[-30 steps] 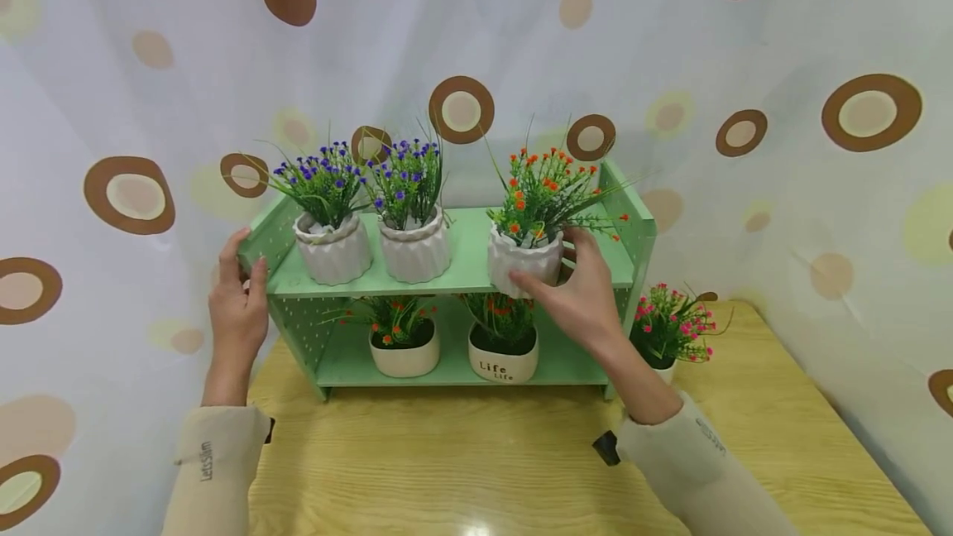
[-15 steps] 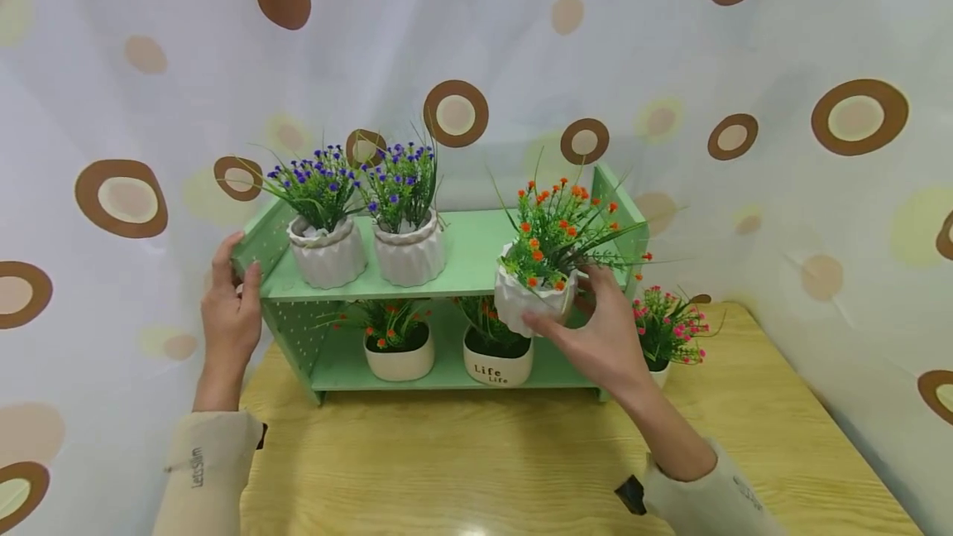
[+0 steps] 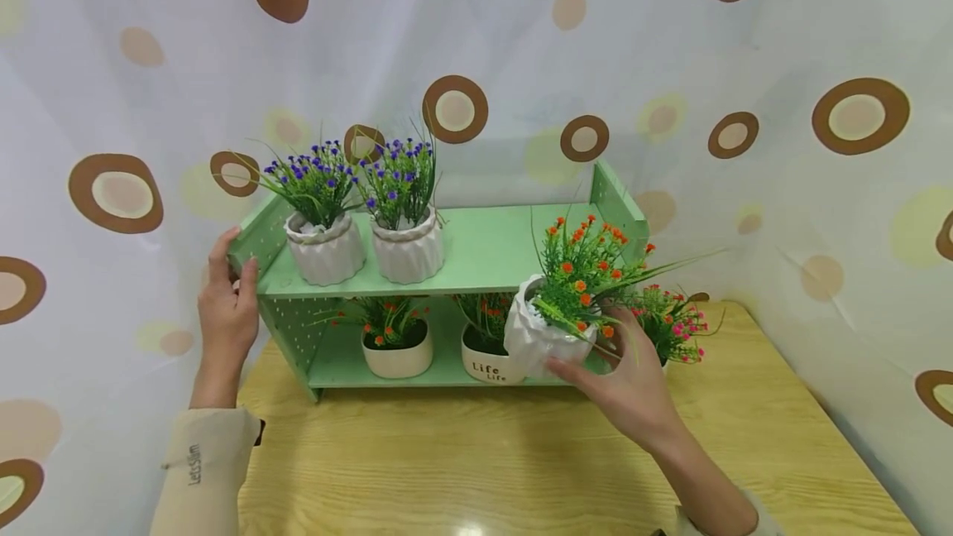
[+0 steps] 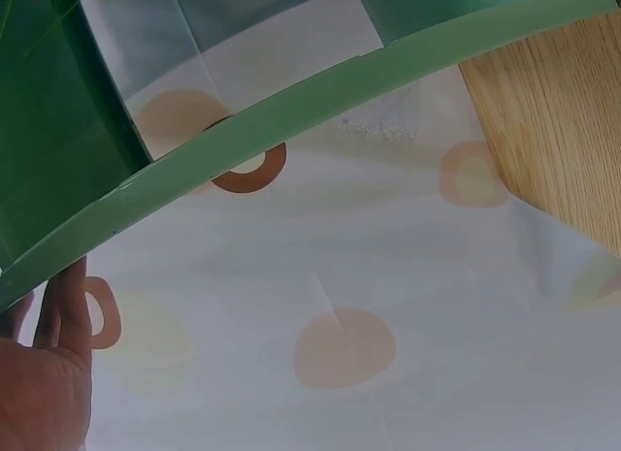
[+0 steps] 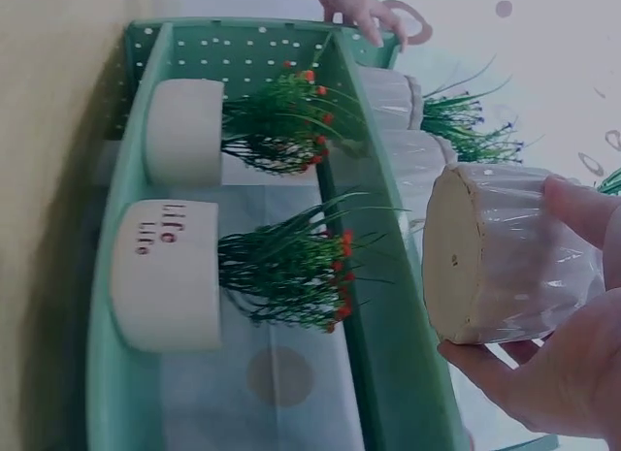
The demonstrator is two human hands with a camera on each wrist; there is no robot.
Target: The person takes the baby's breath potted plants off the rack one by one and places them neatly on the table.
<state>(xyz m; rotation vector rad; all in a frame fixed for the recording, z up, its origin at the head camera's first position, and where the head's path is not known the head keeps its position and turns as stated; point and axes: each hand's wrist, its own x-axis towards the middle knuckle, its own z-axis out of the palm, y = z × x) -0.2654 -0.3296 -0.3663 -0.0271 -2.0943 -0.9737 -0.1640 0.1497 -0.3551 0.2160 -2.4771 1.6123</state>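
**As the left hand (image 3: 226, 317) grips the end of the green shelf (image 3: 491, 248), the right hand (image 3: 629, 383) holds a white pot (image 3: 543, 344) off it**

On my head feed, the right hand pinches the white pot between its thumb, at the front, and its fingers, on the far side. I record the pot as tilted, its orange flowers (image 3: 584, 275) leaning right. It is in the air, just in front of the upper level, near the shelf's right end; my right wrist feed shows its round base exposed.

The left hand clasps the shelf's left end panel (image 3: 262, 226), thumb at the front edge, fingers over the outer side.

On the upper level I count two more ribbed pots, upright and side by side near the left end: the outer purple-flowered pot (image 3: 326, 253) and the inner purple-flowered pot (image 3: 408, 251). Below stand a plain cream planter (image 3: 398, 354) and a planter lettered "Life" (image 3: 486, 366), the latter partly hidden by the held pot.

Beyond the shelf's right end I note a pink-flowered plant (image 3: 673, 323), its container largely hidden. The shelf stands on a wood-grain table (image 3: 462, 457) before a circle-patterned backdrop (image 3: 491, 15).
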